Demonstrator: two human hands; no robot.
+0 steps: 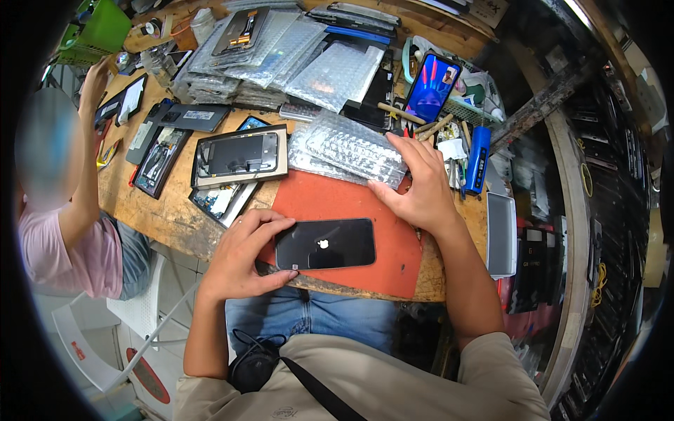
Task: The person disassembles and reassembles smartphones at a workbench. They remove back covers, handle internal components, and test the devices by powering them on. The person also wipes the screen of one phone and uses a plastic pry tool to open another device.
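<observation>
A black smartphone [344,249] lies flat, screen up, on a red-orange mat [316,196] at the table's front edge. Its dark screen shows a small white logo. My left hand [246,256] holds the phone's left end, with the thumb at the near edge and the fingers at the far edge. Beyond the mat, my right hand [425,186] grips the right end of a flat bubble-wrap packet [351,147] between thumb and fingers. Another wrapped piece lies partly beneath that packet, and its contents are blurred by the plastic.
Bubble-wrapped panels [260,52] are piled at the back. Left of the mat sit an open box [205,175] with a phone part and several opened phones. A lit phone [433,88] leans by a tool basket [477,112]. A blue tool [478,160] stands right. Another person [77,231] sits left.
</observation>
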